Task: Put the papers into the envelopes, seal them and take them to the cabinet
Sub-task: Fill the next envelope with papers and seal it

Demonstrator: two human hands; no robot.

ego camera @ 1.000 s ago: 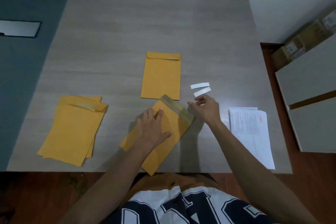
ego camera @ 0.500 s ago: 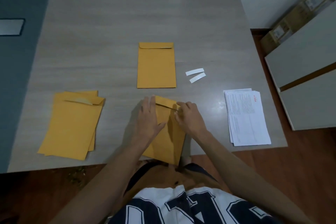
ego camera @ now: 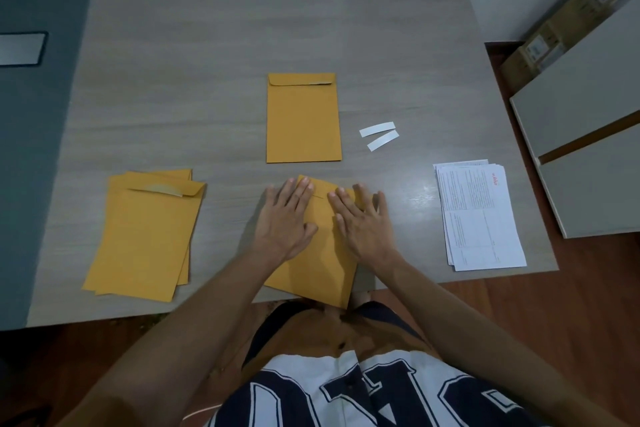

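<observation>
Now both hands lie flat on the near envelope (ego camera: 313, 243), fingers straight and spread. The left hand (ego camera: 285, 218) presses the flap's left part and the right hand (ego camera: 362, 222) its right part; neither grip is curled round anything. A second ago the flap stood open with its glue band showing, the right hand beside it near the two white strips (ego camera: 378, 135). Half a second ago the flap was being folded down. It is down now under the fingertips, so this envelope looks close to sealed, and pressing along the fold seems to be the step in hand.

From the head view, this envelope lies at the near edge of the table (ego camera: 242, 28), its bottom corner past the edge over the person's lap. Its long axis runs away from the person, tilted a little, with the flap end at the far end.

Beyond it a sealed envelope (ego camera: 303, 121) lies square, flap far. A stack of envelopes (ego camera: 145, 236) sits well to the left, and the papers (ego camera: 479, 215) lie to the right, so more filling remains before anything goes to the cabinet.
</observation>
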